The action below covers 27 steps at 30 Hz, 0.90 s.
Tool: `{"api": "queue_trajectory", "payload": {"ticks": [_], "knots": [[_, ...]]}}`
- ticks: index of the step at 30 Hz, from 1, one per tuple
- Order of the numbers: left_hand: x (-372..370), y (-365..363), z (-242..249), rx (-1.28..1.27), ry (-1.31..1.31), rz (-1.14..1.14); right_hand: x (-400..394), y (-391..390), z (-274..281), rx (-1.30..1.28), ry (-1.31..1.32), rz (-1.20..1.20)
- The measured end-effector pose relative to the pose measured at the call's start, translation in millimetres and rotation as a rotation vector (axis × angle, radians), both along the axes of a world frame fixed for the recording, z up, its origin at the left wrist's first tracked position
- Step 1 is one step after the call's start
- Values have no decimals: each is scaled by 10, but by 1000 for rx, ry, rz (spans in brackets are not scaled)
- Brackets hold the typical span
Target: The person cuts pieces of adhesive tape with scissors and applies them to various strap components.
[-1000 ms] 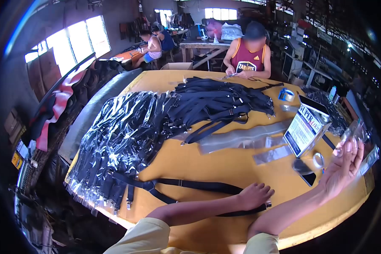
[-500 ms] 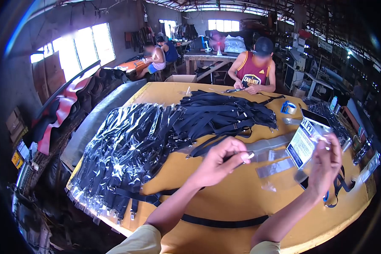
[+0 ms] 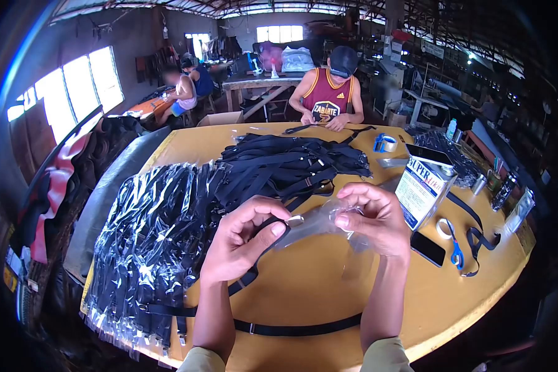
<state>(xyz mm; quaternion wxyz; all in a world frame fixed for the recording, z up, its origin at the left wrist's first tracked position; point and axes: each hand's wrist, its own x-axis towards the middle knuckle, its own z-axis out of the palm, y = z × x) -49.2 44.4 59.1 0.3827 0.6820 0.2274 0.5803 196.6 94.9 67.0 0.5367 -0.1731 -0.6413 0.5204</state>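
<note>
My left hand [image 3: 245, 239] pinches the end of a black strap [image 3: 249, 278] whose length hangs down and loops across the yellow table [image 3: 304, 291]. My right hand [image 3: 373, 218] holds a clear plastic sleeve [image 3: 319, 223] by its mouth. The strap's metal tip sits at the sleeve's opening, between both hands, above the table's middle.
A heap of bagged straps [image 3: 161, 229] lies at the left; loose black straps [image 3: 285, 164] are piled behind. At the right stand a printed box [image 3: 423, 186], a phone [image 3: 428, 248], scissors [image 3: 456, 251] and tape [image 3: 385, 143]. A person in a red jersey [image 3: 327, 99] works at the far edge.
My left hand lifted the strap end off the table. My right hand brought the clear sleeve in from the right, and the two hands now meet in the middle.
</note>
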Motion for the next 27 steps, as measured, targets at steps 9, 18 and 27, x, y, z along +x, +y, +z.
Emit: {"api": "queue_trajectory", "payload": {"ticks": [9,18,27], "knots": [[11,-59,73,71,134,184,-37,-51,7,49,-126,-57],[32,-81,97,139,179,319,-38,-146,48,73,-202,-142],[19,-81,100,219,212,260,31,-78,35,38,-158,93]]}}
